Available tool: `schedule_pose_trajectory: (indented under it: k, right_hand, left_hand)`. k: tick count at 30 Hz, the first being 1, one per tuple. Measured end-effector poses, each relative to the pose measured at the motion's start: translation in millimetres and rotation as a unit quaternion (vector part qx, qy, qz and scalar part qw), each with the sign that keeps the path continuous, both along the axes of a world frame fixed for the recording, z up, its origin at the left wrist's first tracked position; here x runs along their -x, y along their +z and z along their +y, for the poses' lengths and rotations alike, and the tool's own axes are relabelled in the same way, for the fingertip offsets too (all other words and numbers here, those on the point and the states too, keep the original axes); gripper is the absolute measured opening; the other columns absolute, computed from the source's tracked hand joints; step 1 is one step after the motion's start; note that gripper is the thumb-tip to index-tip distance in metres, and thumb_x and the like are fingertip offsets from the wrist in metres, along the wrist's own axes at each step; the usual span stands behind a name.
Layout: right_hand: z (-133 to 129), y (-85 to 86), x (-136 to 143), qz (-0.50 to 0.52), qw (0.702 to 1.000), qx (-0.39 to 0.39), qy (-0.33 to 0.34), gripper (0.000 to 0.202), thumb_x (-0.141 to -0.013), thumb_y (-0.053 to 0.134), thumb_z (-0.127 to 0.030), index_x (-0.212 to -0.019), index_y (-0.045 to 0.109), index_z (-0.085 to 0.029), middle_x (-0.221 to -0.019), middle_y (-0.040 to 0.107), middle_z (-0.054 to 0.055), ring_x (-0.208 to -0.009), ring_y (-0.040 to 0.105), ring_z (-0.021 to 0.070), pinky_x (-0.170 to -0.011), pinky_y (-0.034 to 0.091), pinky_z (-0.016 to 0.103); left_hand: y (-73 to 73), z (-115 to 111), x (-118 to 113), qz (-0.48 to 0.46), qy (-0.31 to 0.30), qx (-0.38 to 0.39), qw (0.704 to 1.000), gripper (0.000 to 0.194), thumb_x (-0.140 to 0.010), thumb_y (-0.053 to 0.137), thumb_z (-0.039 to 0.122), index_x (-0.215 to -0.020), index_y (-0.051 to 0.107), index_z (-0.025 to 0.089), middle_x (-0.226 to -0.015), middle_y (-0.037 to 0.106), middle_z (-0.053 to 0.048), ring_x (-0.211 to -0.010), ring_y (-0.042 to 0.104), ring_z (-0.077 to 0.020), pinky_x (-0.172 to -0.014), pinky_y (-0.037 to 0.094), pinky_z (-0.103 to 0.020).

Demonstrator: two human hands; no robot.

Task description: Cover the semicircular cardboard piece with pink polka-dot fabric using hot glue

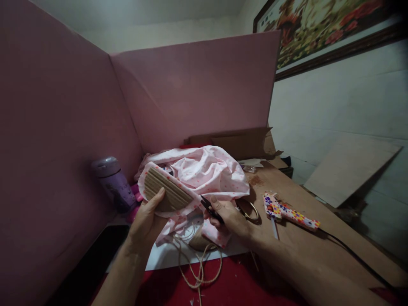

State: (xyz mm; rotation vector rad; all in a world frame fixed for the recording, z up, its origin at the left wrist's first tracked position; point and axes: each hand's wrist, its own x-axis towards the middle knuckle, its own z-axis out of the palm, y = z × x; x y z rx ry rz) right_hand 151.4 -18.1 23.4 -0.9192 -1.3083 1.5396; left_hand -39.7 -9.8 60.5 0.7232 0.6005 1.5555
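Observation:
My left hand [149,216] grips a rounded piece of corrugated cardboard [167,191], thumb on its ridged face. Pink spotted fabric [210,170] borders the cardboard and spreads in a crumpled heap behind it. In my right hand [226,216] is a pair of scissors [209,208] with dark blades, pointing up and left at the fabric beside the cardboard's right end. Its gold-coloured handle [253,212] shows past the hand. Below the hands, another cardboard piece [199,240] lies partly under fabric, with loops of twine [200,272] in front.
A flower-patterned glue gun [290,212] lies at the right, its dark cord running to the lower right. A purple bottle [116,187] stands at the left by the pink panel [197,89]. Cardboard sheets [236,144] stand behind the fabric. Red cloth [236,280] covers the near edge.

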Motion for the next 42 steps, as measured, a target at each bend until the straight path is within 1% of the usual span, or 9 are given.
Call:
schedule_pose_trajectory:
  k: [7,12,18,23,29,31,36,39,42]
  right_hand:
    - [-0.3,-5.6,-0.5,0.015,1.000,0.007,0.017,0.058,-0.074,0.043,-0.069,-0.071,0.057,-0.012,-0.042,0.037,-0.007,-0.029,0.026,0.0030,-0.029,0.017,0.016]
    - [-3.2,-1.8,-0.5,0.024,0.999,0.019,0.014,0.055,-0.076,0.042,-0.066,-0.071,0.056,-0.012,-0.043,0.038,-0.007,-0.032,0.025,0.0029,-0.031,0.017,0.016]
    - [-0.5,-4.6,-0.6,0.036,0.999,0.019,0.016,0.055,-0.073,0.047,-0.066,-0.071,0.055,-0.012,-0.044,0.035,-0.008,-0.033,0.022,0.0018,-0.033,0.014,0.017]
    - [-2.4,-1.1,0.5,0.066,0.997,0.034,0.015,0.050,-0.071,0.054,-0.063,-0.072,0.055,-0.013,-0.043,0.036,-0.008,-0.033,0.022,0.0019,-0.033,0.011,0.017]
    - [-1.2,-3.8,-0.1,0.090,0.994,0.062,0.030,0.048,-0.073,0.053,-0.061,-0.070,0.054,-0.013,-0.042,0.033,-0.009,-0.031,0.019,0.0014,-0.032,0.009,0.017]
    - [-1.4,-4.0,-0.5,0.100,0.991,0.077,0.040,0.047,-0.074,0.052,-0.060,-0.070,0.054,-0.013,-0.042,0.033,-0.010,-0.030,0.018,0.0013,-0.031,0.009,0.017]
    - [-3.6,-0.7,-2.2,0.101,0.985,0.121,0.067,0.048,-0.076,0.049,-0.060,-0.068,0.053,-0.013,-0.041,0.035,-0.009,-0.030,0.017,0.0010,-0.031,0.009,0.016]
    - [-2.8,-2.2,-3.8,0.121,0.976,0.149,0.106,0.047,-0.078,0.048,-0.059,-0.068,0.054,-0.013,-0.041,0.035,-0.009,-0.030,0.016,0.0012,-0.031,0.009,0.016]
    - [-1.4,-5.2,-5.3,0.153,0.966,0.152,0.140,0.047,-0.080,0.045,-0.059,-0.070,0.054,-0.014,-0.041,0.036,-0.009,-0.031,0.017,0.0017,-0.031,0.010,0.015]
  left_hand:
    - [-1.7,-3.2,-2.5,0.014,0.006,0.004,1.000,0.040,-0.077,0.055,0.004,-0.113,0.058,0.019,-0.098,0.071,-0.007,-0.084,0.067,-0.0181,-0.083,0.052,-0.036]
    - [-2.0,-2.2,-2.9,0.019,0.010,0.008,1.000,0.037,-0.077,0.055,0.005,-0.112,0.060,0.018,-0.096,0.071,-0.007,-0.080,0.067,-0.0169,-0.082,0.053,-0.034]
    - [-3.5,-3.1,-3.8,0.019,0.003,0.009,1.000,0.038,-0.077,0.056,0.005,-0.113,0.060,0.018,-0.099,0.071,-0.007,-0.083,0.067,-0.0177,-0.083,0.052,-0.035]
    - [-2.3,-4.4,-4.1,0.018,0.005,0.011,1.000,0.038,-0.077,0.055,0.005,-0.112,0.060,0.019,-0.099,0.070,-0.007,-0.083,0.067,-0.0173,-0.084,0.052,-0.035]
    - [-0.7,-4.6,-2.9,0.016,0.015,0.010,1.000,0.037,-0.078,0.054,0.006,-0.113,0.059,0.017,-0.100,0.070,-0.008,-0.089,0.066,-0.0186,-0.083,0.052,-0.035]
    - [-0.3,-4.7,-2.2,0.014,0.013,0.006,1.000,0.038,-0.079,0.054,0.006,-0.114,0.058,0.018,-0.102,0.070,-0.008,-0.091,0.065,-0.0194,-0.083,0.052,-0.035]
    - [1.8,-5.0,-1.5,-0.004,0.009,0.014,1.000,0.039,-0.079,0.053,0.005,-0.116,0.058,0.018,-0.100,0.070,-0.007,-0.088,0.066,-0.0196,-0.086,0.051,-0.035]
    - [2.9,-5.6,-2.0,-0.005,0.015,0.021,1.000,0.041,-0.079,0.053,0.005,-0.117,0.057,0.019,-0.100,0.070,-0.007,-0.088,0.066,-0.0204,-0.087,0.050,-0.037]
    - [2.8,-6.3,-2.0,-0.001,0.018,0.021,1.000,0.042,-0.078,0.055,0.006,-0.117,0.057,0.019,-0.099,0.071,-0.007,-0.087,0.066,-0.0199,-0.085,0.051,-0.034]
